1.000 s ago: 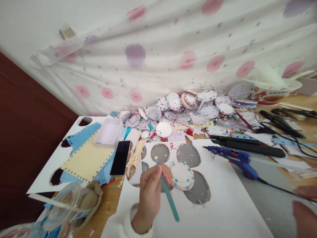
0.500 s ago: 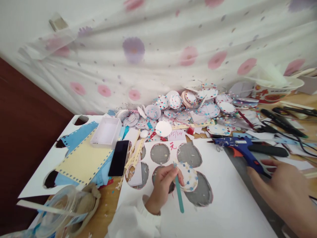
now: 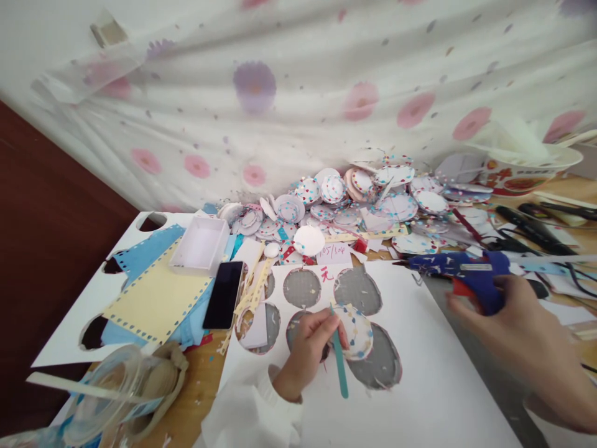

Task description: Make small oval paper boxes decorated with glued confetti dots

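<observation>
- Paper work is under way: we hold a teal stick [image 3: 339,367] in the left hand [image 3: 310,345], fingers closed around its upper part, its tip on a confetti-dotted paper disc [image 3: 357,323].
- That disc lies on the white cut-out sheet [image 3: 420,386] at the near centre of the surface, partly over one of the round holes.
- We grip a blue glue gun [image 3: 466,274] in the right hand [image 3: 517,339], fingers wrapped around the handle, nozzle pointing left above the far right edge of the sheet, well apart from the disc.
- Done, as far as we can judge: a large heap of finished dotted discs [image 3: 354,202] lies at the far side against the flowered curtain [image 3: 298,93], and several holes in the sheet are already cut out.
- Left, by our judgement: the disc under the stick is in work; no glue on it can be made out at this distance.
- Stock at the near left: a yellow and blue perforated sheet stack [image 3: 156,298], a white tray [image 3: 199,246], a black phone [image 3: 224,294] and a tape roll [image 3: 116,392].
- A black tool [image 3: 532,230] with its cable lies at the far right.
</observation>
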